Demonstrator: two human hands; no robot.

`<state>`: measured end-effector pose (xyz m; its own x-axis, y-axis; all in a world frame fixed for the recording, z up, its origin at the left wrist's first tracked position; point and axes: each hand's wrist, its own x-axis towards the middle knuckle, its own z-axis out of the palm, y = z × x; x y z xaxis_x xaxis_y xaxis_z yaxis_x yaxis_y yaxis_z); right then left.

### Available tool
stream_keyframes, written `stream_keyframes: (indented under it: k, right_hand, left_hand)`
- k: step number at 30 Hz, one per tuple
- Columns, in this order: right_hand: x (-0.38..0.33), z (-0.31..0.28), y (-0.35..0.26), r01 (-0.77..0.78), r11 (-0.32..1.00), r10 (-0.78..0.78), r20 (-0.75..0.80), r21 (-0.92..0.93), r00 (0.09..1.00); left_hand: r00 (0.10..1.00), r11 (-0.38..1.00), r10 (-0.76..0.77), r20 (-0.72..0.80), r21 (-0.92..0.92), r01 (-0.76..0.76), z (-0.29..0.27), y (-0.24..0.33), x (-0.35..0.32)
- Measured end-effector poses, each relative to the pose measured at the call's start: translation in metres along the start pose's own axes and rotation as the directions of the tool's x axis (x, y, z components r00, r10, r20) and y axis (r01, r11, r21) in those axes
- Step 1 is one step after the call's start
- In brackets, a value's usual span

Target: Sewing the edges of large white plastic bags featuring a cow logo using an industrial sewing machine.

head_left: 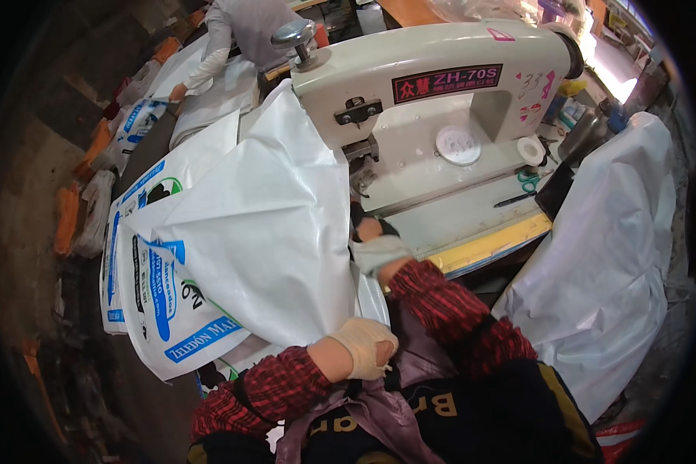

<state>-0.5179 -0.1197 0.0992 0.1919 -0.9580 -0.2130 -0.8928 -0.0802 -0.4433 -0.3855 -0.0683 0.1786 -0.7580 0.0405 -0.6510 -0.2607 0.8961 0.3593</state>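
A large white woven sack (278,224) lies slanted across the bed of a sewing machine (433,69), its right edge running down beside the needle area. My left hand (370,348), in a cream fingerless glove, is closed at the sack's lower end, close to my body; its fingertips are partly hidden. My right hand (379,241), gloved and with dark finger covers, is closed at the sack's right edge just below the presser foot (361,182). The sack hides part of those fingers. Printed white sacks (170,309) with blue bands lie under it on the left.
Another white sack (595,247) drapes at the right of the machine. Green-handled scissors (528,182), a black pen (516,199) and a tape roll (530,151) lie on the machine table. At the far left a co-worker's hand (178,93) rests near stacked sacks.
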Motion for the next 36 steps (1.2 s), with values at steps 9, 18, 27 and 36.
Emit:
stream_keyframes:
  k: [9,18,27,36]
  right_hand:
    - [-0.037,0.034,-0.029,-0.235,0.933,0.304,-0.246,0.273,0.920]
    - [0.028,-0.017,-0.010,-0.402,0.881,0.445,-0.152,0.248,0.882]
    - [0.016,-0.040,-0.008,-0.400,0.874,0.457,-0.185,0.277,0.870]
    - [-0.001,-0.012,-0.016,-0.026,0.531,0.480,-0.275,0.847,0.833]
  left_hand:
    - [0.954,0.994,0.104,0.279,-0.013,-0.105,-0.059,0.030,-0.053]
    - [0.995,0.977,0.051,0.082,0.201,-0.067,-0.073,0.020,-0.061]
    - [0.853,0.726,-0.263,-0.451,0.489,0.483,-0.168,-0.005,-0.175]
    - [0.964,0.963,0.146,0.224,0.191,-0.191,-0.053,0.059,-0.125]
